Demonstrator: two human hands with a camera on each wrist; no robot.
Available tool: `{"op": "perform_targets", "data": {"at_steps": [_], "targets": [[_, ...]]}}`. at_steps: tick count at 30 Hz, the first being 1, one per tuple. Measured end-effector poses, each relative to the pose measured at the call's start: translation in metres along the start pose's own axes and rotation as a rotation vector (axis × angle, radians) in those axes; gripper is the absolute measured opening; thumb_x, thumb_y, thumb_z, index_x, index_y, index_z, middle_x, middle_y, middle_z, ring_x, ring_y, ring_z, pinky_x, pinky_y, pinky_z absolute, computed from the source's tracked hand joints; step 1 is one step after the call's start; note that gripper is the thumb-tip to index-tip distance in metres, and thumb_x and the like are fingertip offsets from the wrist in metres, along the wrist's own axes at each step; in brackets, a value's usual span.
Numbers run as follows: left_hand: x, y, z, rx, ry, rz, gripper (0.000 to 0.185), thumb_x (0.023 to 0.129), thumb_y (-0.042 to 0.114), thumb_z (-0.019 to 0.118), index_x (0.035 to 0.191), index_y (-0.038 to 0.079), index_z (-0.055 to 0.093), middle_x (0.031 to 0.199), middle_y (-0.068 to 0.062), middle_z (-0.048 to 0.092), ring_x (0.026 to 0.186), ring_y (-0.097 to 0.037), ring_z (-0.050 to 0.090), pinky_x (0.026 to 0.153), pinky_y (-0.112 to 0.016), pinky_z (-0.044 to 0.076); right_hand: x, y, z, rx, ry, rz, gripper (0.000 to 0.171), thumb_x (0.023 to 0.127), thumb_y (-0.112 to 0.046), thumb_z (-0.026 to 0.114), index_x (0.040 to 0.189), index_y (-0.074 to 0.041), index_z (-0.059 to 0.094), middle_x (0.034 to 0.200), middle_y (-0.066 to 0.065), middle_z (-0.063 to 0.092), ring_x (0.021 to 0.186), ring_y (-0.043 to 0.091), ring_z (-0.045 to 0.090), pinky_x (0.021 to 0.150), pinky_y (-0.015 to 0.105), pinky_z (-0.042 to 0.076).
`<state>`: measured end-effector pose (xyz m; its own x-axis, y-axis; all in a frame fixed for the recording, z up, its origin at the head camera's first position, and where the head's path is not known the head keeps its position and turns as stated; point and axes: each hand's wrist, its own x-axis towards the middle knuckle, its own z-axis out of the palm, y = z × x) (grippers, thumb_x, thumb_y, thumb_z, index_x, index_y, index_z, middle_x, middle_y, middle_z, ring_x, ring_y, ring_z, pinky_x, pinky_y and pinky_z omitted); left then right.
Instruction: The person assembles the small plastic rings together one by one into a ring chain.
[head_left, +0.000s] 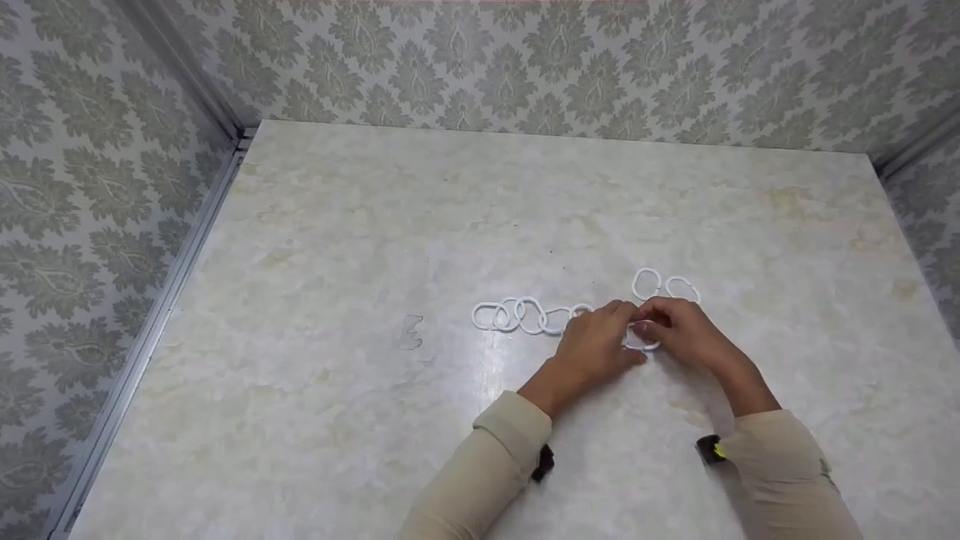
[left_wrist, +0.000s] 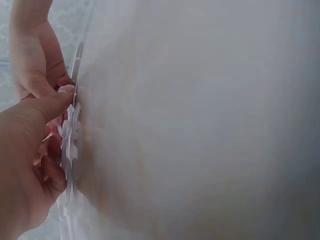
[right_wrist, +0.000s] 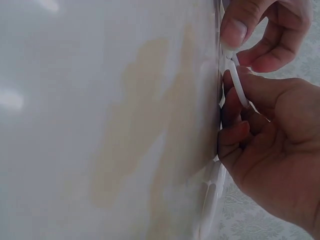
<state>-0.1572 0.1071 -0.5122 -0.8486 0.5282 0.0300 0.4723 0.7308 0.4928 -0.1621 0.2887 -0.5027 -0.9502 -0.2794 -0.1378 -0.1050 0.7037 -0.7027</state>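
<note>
The left hand [head_left: 596,341] lay over the right end of a chain of white rings [head_left: 544,319], nearer it than the right hand [head_left: 690,334], both close together pinching a single ring [head_left: 648,348] beyond that end, along the chain's left-to-right long axis.

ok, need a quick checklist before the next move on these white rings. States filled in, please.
1. Right grip on the working ring: ok, fingers hold it.
2. Left grip at the chain's right-hand end: ok, thumb and fingers close in there, beside the right grip.
3. Working ring joined to the chain: cannot tell, fingers cover the spot.
4. Rest of chain laid out: ok, its visible links overlap in a row on the table.
5. Two spare rings within reach: likely ok, just beyond the right grip; one is partly hidden.
6. Faint E-like outline out of the way: ok, apart from the chain.
</note>
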Motion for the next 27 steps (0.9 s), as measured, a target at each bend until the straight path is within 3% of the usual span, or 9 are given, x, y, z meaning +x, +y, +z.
{"op": "perform_targets", "data": {"at_steps": [6,17,27], "targets": [[0.001,-0.003,0.002,0.033,-0.011,-0.031,0.047,0.082,0.048,0.074,0.122,0.027,0.063,0.109,0.008,0.064,0.088,-0.016,0.066,0.073,-0.032,0.052,0.000,-0.001,0.000,0.047,0.004,0.014,0.014,0.091,-0.010,0.067,0.103,-0.004,0.069,0.095,0.014,0.071,0.075,-0.003,0.053,0.068,0.015,0.044],[0.000,-0.010,0.002,0.030,0.017,0.023,0.045,0.083,0.048,0.072,0.122,0.025,0.066,0.110,0.007,0.063,0.088,-0.017,0.065,0.071,-0.031,0.052,-0.003,-0.002,-0.003,0.159,0.042,0.024,0.018,0.091,-0.012,0.067,0.103,0.002,0.065,0.092,0.017,0.070,0.074,-0.004,0.058,0.066,0.014,0.046],[0.002,-0.010,0.001,-0.031,0.029,0.027,0.039,0.084,0.041,0.071,0.120,0.027,0.067,0.103,0.009,0.067,0.087,-0.012,0.066,0.070,-0.029,0.051,0.000,0.003,-0.002,0.205,0.106,0.060,0.019,0.090,-0.009,0.067,0.104,0.004,0.067,0.092,0.017,0.071,0.073,-0.005,0.061,0.065,0.014,0.049]]}}
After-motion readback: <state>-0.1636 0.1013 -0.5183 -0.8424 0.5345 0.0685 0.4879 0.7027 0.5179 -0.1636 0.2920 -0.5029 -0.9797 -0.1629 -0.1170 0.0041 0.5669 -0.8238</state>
